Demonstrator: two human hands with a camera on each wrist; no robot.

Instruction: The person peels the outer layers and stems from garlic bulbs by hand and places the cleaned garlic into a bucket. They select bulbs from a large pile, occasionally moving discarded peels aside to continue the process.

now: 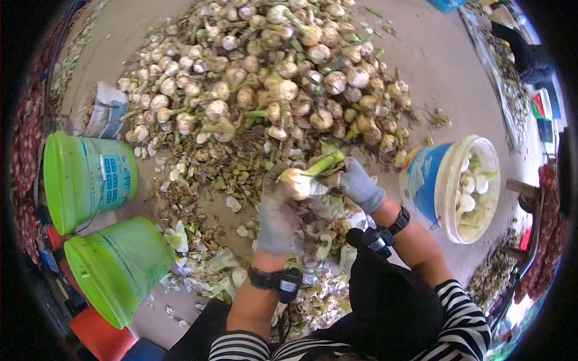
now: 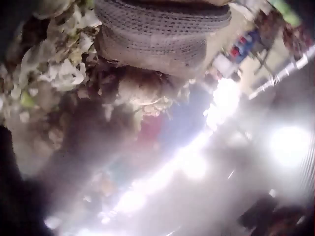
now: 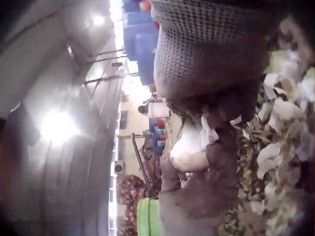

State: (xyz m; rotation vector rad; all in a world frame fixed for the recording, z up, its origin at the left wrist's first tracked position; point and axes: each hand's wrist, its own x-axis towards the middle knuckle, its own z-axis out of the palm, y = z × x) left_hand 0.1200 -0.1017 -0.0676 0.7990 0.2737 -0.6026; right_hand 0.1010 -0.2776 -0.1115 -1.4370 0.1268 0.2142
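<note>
Both hands wear grey knit gloves and meet over the litter in front of the person. The left hand [image 1: 277, 225] holds a pale, onion-like bulb [image 1: 296, 182] with a green stem pointing up to the right. At the stem side, the right hand [image 1: 360, 185] has its fingers curled in and pinches the outer leaves. From the right wrist, the bulb [image 3: 189, 156] shows white between the right glove [image 3: 211, 59] and the dirt-darkened left glove [image 3: 197, 209]. Only the glove back [image 2: 157, 44] is plain in the left wrist view; its fingertips are hidden.
A big heap of unpeeled bulbs [image 1: 241, 90] lies ahead. Peeled skins [image 1: 319, 301] litter the floor below the hands. A white-rimmed bucket [image 1: 448, 186] on the right contains white bulbs. Two green buckets [image 1: 90, 180] lean at the left, near a red bucket [image 1: 103, 334].
</note>
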